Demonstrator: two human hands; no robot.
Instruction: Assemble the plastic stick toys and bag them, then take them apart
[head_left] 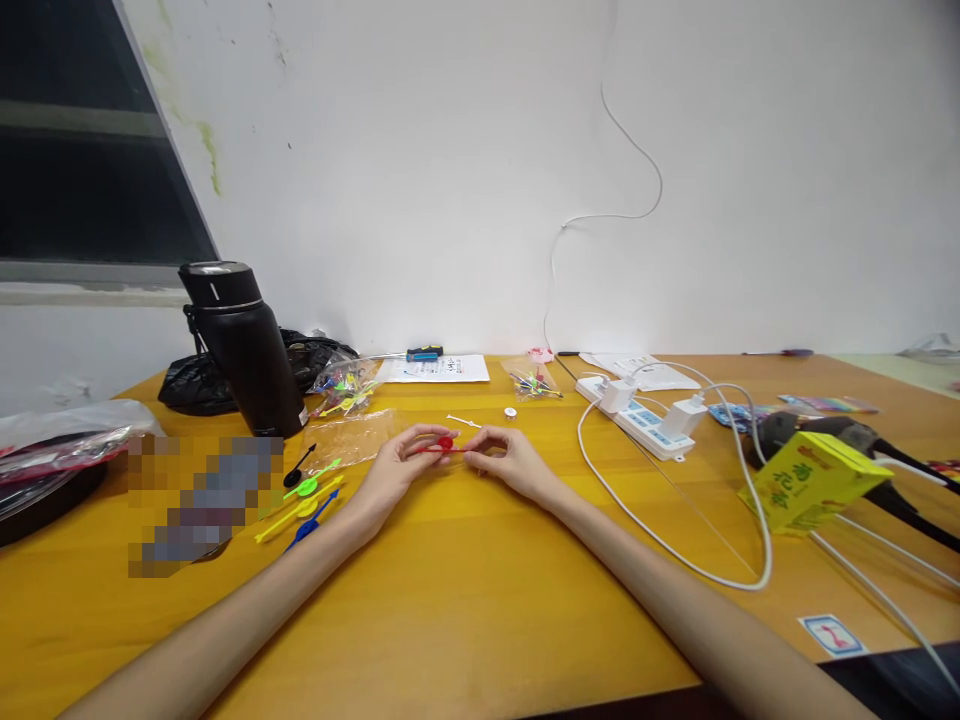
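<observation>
Head view, from the left: a black bottle (251, 365) stands on the worktop (450, 600), and a short row of loose arrow-shaped pieces lies in front of it, first a black arrow (295, 474), then a green arrow (308, 487), a yellow arrow (306, 508) and a blue arrow (304, 532), the last close beside the left forearm. Behind them a clear plastic bag (352, 440) lies flat.

Next comes the left hand (397, 465), its fingers drawn narrow around the left part of a red piece (446, 443). The red piece sits between the two hands, just above the worktop, its middle at the left fingertips and its thin right end reaching across to the other hand. It is bright red and looks like plastic, with a rounded part in the middle and a slim shaft running out to either side; the left stretch is partly hidden by the fingers, so its full shape cannot be told. The shaft lies roughly level.

To the right, the right hand (514, 462) pinches the thin end between thumb and forefinger, with the gap nearly closed. Just behind the hands lie a slim white arrow (463, 422) and, farther right, a small white disc (510, 413). Beyond the right hand are a white power strip (649, 432) with plugs in it and a tilted yellow box (810, 482).
</observation>
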